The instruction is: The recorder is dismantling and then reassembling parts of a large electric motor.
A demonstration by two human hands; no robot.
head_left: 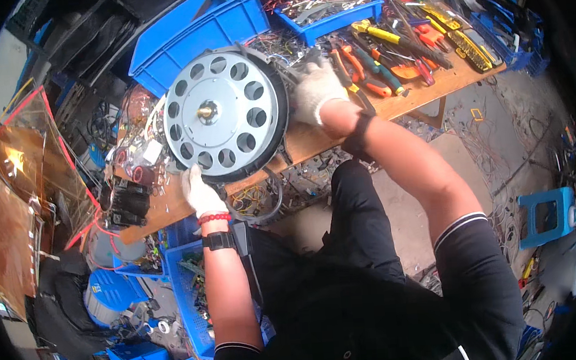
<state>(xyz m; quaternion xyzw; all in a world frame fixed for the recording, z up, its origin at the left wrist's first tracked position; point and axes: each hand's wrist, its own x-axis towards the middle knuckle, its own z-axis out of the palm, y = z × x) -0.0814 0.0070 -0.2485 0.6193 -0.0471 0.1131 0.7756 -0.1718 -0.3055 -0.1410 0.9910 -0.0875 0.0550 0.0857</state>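
A large round grey metal drum (220, 121) with a ring of holes, a brass-coloured centre shaft and a dark rim sits tilted at the bench's front edge. My left hand (202, 193), in a white glove, grips its lower left rim with the fingers partly hidden. On the opposite side my right hand (319, 91), gloved too, is closed against the drum's dark rear edge. Its dark fingertips are hard to make out. Just right of that hand lie pliers (353, 66) with orange handles.
The wooden bench (397, 106) carries more hand tools, including a yellow-handled cutter (376, 31). Behind the drum are a big blue bin (202, 38) and a blue tray (340, 21) of metal scraps. A blue stool (547, 217) is at right, with wires littering the floor.
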